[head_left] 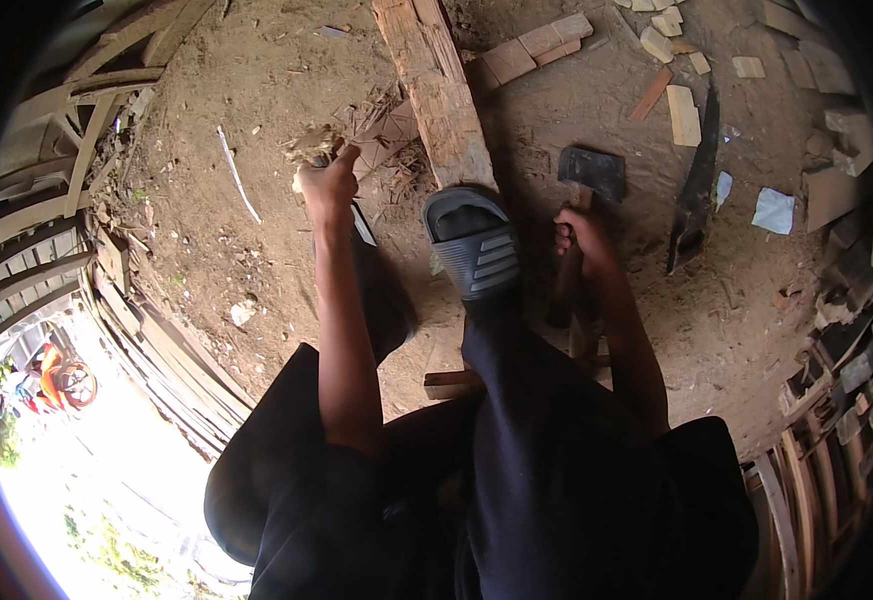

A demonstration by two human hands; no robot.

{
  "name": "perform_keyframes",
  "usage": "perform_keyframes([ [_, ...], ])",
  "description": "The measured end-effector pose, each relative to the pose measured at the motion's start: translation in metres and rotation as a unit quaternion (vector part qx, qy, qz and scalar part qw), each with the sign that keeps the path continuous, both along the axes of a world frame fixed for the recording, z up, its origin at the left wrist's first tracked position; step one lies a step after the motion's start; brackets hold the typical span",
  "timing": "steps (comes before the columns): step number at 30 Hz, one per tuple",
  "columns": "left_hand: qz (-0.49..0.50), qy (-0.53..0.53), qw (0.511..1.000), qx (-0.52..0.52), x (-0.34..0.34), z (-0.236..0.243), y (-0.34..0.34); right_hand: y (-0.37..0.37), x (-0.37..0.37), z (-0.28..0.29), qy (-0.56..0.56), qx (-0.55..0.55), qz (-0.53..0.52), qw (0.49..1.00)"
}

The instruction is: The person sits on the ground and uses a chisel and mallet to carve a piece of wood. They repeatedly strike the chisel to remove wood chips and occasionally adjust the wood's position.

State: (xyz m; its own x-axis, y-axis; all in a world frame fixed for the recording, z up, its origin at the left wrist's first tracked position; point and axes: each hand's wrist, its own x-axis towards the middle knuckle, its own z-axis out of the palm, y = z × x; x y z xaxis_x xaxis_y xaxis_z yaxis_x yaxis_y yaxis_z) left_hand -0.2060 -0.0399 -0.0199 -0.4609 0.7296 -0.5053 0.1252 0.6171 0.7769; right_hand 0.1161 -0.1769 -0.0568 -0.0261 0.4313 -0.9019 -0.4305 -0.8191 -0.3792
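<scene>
My right hand (pixel 588 242) is wrapped round the wooden handle of a hatchet with a dark, broad head (pixel 593 172), which is low over the dirt. My left hand (pixel 330 190), raised on the other side, is closed on a pale, frayed clump (pixel 313 146) that looks like wood shavings. A dark part shows by its fingers, too unclear to name. Between my hands lies a rough wooden beam (pixel 436 90), running away from me. My foot, in a dark sandal with grey stripes (pixel 471 245), rests at the beam's near end.
A handsaw (pixel 694 190) lies on the dirt right of the hatchet. Wood offcuts (pixel 684 115) and a pale scrap (pixel 773 211) are scattered around it. Boards (pixel 528 55) lie beneath the beam. Stacked timber (pixel 841 370) lines the right; a red motorbike (pixel 54 378) stands far left.
</scene>
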Motion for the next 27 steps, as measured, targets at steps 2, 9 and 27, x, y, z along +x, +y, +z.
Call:
perform_keyframes([
  [2,-0.048,0.012,0.999,0.012,0.012,0.004,-0.002,0.0,0.0,0.0,-0.002,0.003,0.005,1.0],
  [9,-0.228,0.013,0.974,0.001,0.055,0.009,-0.015,0.002,-0.002,0.004,0.003,-0.001,0.02,1.0],
  [27,-0.186,0.102,0.976,0.057,0.068,0.016,-0.019,0.001,-0.001,0.002,0.006,0.005,0.002,1.0],
])
